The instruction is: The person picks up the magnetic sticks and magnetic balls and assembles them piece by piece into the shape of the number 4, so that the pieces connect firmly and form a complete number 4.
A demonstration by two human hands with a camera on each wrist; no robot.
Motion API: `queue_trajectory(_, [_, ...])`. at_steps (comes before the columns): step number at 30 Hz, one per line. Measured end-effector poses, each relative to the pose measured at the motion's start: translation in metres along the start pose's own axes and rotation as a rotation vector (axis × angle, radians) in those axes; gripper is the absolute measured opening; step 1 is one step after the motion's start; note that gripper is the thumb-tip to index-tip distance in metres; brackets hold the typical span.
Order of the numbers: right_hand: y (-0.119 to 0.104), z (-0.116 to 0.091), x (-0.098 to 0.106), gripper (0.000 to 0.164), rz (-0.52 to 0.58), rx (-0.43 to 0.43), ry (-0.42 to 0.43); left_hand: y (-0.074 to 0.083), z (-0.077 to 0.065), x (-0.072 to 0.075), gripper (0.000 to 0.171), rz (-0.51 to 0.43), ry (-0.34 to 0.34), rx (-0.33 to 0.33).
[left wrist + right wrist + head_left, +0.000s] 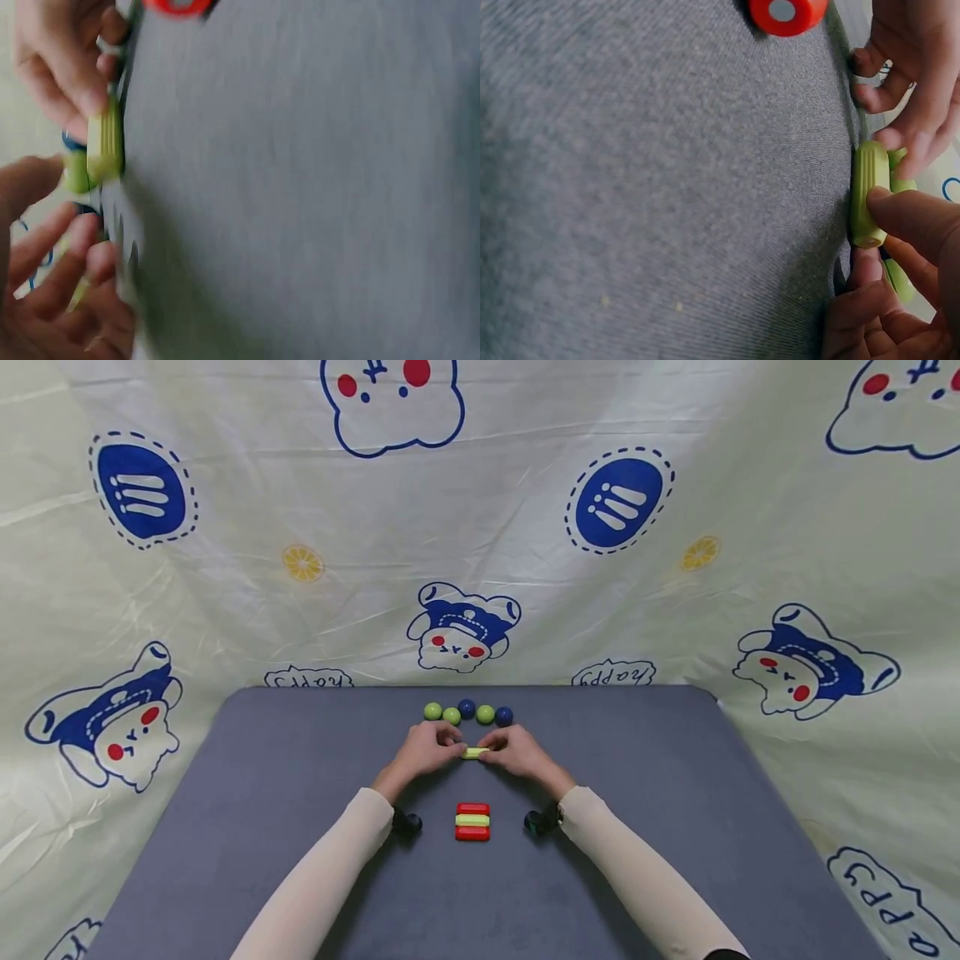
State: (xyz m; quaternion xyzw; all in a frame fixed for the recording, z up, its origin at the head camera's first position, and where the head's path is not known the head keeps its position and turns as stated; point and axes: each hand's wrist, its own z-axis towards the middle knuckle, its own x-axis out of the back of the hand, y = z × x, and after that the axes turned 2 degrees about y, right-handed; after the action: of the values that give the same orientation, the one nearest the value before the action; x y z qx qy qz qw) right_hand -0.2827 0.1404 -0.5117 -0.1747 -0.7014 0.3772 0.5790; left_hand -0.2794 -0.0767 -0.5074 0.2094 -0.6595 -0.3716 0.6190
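Yellow-green ridged bar (474,752) in your right grip (519,752): thumb on the near face, fingers behind and under the near end, so a pinch well off the middle. Position: over the far part of the desk (300,777), between your two hands. Cannot tell whether it touches the cloth-like surface.

Left grip (429,749): thumb and fingers spread apart at the bar's other end; the wrist views leave any contact uncertain. Main risk, as I judge it: you hold chiefly one end, so a shove from the left fingertips would pivot the bar or pop it out of the pinch. Smooth sides would make that easier; the ridges may help you a little.

Next outward: five balls (485,714), green and blue, sit in a wavy row just beyond your fingers. Likely cause of trouble: knuckles pushed forward. One knock could send several rolling towards the desk's far edge.

Nearer you: two red bars with a yellow-green one between them (472,820), side by side. Your wrist cameras (407,824) flank them; drawing either wrist inward low could skew that row.
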Motion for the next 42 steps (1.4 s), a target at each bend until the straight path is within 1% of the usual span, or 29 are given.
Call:
queue_trajectory(6, [0.0, 0.001, -0.002, 0.016, 0.012, -0.006, -0.011, -0.018, 0.006, 0.019, 0.02, -0.041, 0.222, -0.004])
queue_trajectory(8, [0.0, 0.001, -0.002, 0.015, 0.016, -0.003, -0.014, -0.022, 0.009, 0.024, 0.025, -0.039, 0.264, 0.0])
queue_trajectory(9, [0.001, 0.001, -0.002, 0.015, 0.019, -0.003, -0.019, -0.024, 0.01, 0.025, 0.029, -0.036, 0.273, 0.012])
queue_trajectory(12, [0.003, 0.001, 0.0, 0.015, 0.027, -0.007, -0.028, -0.026, 0.015, 0.026, 0.043, -0.019, 0.266, 0.051])
queue_trajectory(15, [0.003, 0.0, 0.002, 0.015, 0.026, -0.013, -0.032, -0.025, 0.018, 0.025, 0.054, -0.004, 0.229, 0.085])
queue_trajectory(19, [0.002, 0.0, 0.001, 0.014, 0.018, -0.02, -0.025, -0.025, 0.019, 0.022, 0.06, 0.015, 0.175, 0.072])
queue_trajectory(22, [0.002, 0.0, 0.0, 0.014, 0.012, -0.01, -0.028, -0.025, 0.019, 0.019, 0.058, 0.019, 0.159, 0.068])
queue_trajectory(26, [0.002, 0.001, 0.0, 0.014, 0.018, -0.008, -0.027, -0.025, 0.019, 0.017, 0.051, 0.033, 0.166, 0.077])
queue_trajectory(32, [0.002, 0.001, 0.001, 0.014, 0.022, -0.018, -0.028, -0.027, 0.019, 0.016, 0.038, 0.049, 0.213, 0.12])
queue_trajectory(34, [0.002, 0.0, 0.001, 0.014, 0.02, -0.015, -0.029, -0.028, 0.017, 0.017, 0.036, 0.047, 0.222, 0.132])
queue_trajectory(37, [0.003, 0.0, 0.0, 0.014, 0.016, -0.012, -0.029, -0.03, 0.013, 0.018, 0.036, 0.04, 0.219, 0.136])
queue_trajectory(42, [0.002, -0.001, 0.001, 0.014, 0.019, -0.009, -0.021, -0.03, 0.005, 0.019, 0.035, 0.021, 0.21, 0.118])
